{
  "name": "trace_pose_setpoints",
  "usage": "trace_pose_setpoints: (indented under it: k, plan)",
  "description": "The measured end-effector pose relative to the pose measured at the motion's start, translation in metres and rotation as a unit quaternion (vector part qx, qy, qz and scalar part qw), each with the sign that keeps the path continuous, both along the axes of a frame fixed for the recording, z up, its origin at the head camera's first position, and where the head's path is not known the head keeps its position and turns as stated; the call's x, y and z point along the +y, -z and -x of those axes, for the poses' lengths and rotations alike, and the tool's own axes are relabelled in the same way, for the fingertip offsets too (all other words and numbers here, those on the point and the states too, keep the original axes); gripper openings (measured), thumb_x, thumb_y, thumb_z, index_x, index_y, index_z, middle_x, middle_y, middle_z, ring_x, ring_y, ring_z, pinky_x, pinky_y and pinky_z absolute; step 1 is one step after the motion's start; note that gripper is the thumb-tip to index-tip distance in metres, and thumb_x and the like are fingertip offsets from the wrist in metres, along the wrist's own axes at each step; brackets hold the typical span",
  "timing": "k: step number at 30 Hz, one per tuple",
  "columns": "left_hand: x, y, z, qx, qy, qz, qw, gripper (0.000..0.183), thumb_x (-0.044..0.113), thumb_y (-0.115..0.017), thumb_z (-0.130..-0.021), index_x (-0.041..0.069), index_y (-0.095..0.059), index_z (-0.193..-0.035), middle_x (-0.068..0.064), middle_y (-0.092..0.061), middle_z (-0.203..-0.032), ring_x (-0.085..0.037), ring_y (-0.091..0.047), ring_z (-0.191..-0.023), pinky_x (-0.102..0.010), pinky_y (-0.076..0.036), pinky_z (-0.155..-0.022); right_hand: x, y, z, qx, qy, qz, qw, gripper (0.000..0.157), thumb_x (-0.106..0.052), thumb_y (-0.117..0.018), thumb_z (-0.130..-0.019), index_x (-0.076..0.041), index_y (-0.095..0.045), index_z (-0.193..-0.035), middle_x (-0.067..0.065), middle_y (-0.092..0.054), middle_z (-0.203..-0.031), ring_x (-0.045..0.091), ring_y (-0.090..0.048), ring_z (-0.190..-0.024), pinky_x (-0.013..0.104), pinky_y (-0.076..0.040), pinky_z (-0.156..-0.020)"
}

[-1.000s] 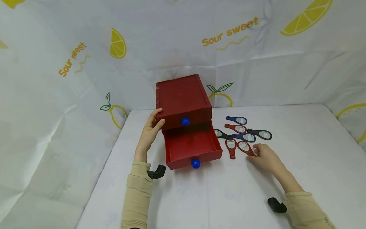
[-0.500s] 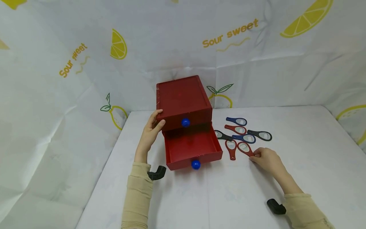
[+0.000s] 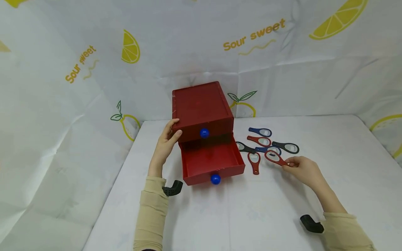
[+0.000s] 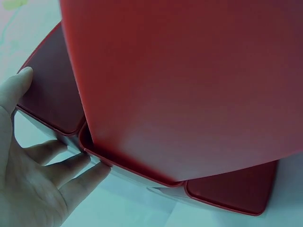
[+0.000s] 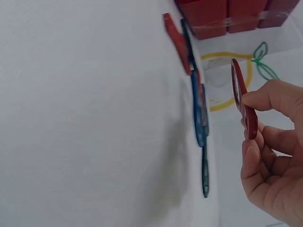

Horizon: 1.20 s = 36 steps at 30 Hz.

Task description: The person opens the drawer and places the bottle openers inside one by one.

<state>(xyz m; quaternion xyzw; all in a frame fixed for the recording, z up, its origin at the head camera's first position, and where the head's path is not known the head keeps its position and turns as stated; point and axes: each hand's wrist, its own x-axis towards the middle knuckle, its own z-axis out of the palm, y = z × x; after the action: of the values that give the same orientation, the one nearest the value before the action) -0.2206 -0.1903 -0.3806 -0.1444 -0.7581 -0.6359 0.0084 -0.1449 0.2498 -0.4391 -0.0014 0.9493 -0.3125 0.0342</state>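
Note:
A red cabinet (image 3: 201,104) with blue knobs stands at the back. Its lower drawer (image 3: 210,160) is pulled out and holds nothing visible; the upper one is closed. My left hand (image 3: 163,146) holds the cabinet's front left corner, thumb on the front, fingers along the side. In the left wrist view the cabinet (image 4: 52,90) shows close up. To the right, my right hand (image 3: 306,170) pinches a red bottle opener (image 3: 280,161) by its handle, raised off the table. In the right wrist view this bottle opener (image 5: 251,124) stands edge-on between thumb and fingers.
Several more openers lie right of the drawer: a red one (image 3: 255,169) nearest, another red one (image 3: 257,140), blue ones such as the rear one (image 3: 263,131), and black ones such as the right one (image 3: 289,147). A white printed cloth (image 3: 188,42) hangs behind the table.
My right hand has taken hold of the red bottle opener by its handle and lifted it up, slightly rightward, off the table. The left hand and the cabinet have stayed in place.

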Motion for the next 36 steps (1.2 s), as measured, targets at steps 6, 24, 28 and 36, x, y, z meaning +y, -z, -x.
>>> trace_pose_setpoints:
  k: [6,24,28,36]
  plan:
    - [0.002,-0.001,0.001,0.004,-0.016,0.012,0.9998,0.042,0.025,-0.054,-0.094,0.024,-0.041,-0.134,-0.007,-0.041,-0.141,-0.023,-0.047,-0.124,-0.030,-0.044,-0.093,-0.004,-0.021,-0.006,0.026,-0.008,0.026,0.999,0.036,-0.029,-0.066,-0.085,0.002,-0.065,-0.103,0.010,-0.066,-0.085,0.010,-0.053,-0.073,0.025,-0.040,-0.059]
    - [0.010,-0.017,-0.011,-0.004,-0.028,0.014,0.9995,0.043,0.018,-0.052,-0.095,0.019,-0.039,-0.136,-0.009,-0.032,-0.148,-0.029,-0.036,-0.136,-0.049,-0.037,-0.105,-0.064,-0.079,-0.007,0.181,-0.098,0.091,0.974,0.018,-0.015,-0.073,-0.080,-0.012,-0.069,-0.097,-0.003,-0.060,-0.085,0.004,-0.052,-0.075,0.014,-0.043,-0.064]
    - [0.007,-0.007,-0.004,-0.004,-0.030,0.015,0.9994,0.043,0.022,-0.053,-0.095,0.023,-0.040,-0.136,-0.006,-0.032,-0.148,-0.027,-0.036,-0.136,-0.048,-0.037,-0.105,-0.080,-0.085,0.001,0.171,-0.123,0.095,0.973,0.021,-0.016,-0.072,-0.080,-0.011,-0.069,-0.100,0.000,-0.061,-0.087,0.012,-0.054,-0.078,0.017,-0.045,-0.065]
    - [0.005,0.001,0.000,0.009,-0.038,0.019,0.9990,0.043,0.029,-0.054,-0.094,0.029,-0.041,-0.134,-0.003,-0.037,-0.145,-0.024,-0.042,-0.131,-0.046,-0.040,-0.101,-0.111,-0.088,0.025,0.158,-0.181,0.126,0.963,0.018,-0.014,-0.071,-0.081,-0.011,-0.069,-0.099,0.001,-0.061,-0.087,0.015,-0.054,-0.082,0.019,-0.046,-0.069]
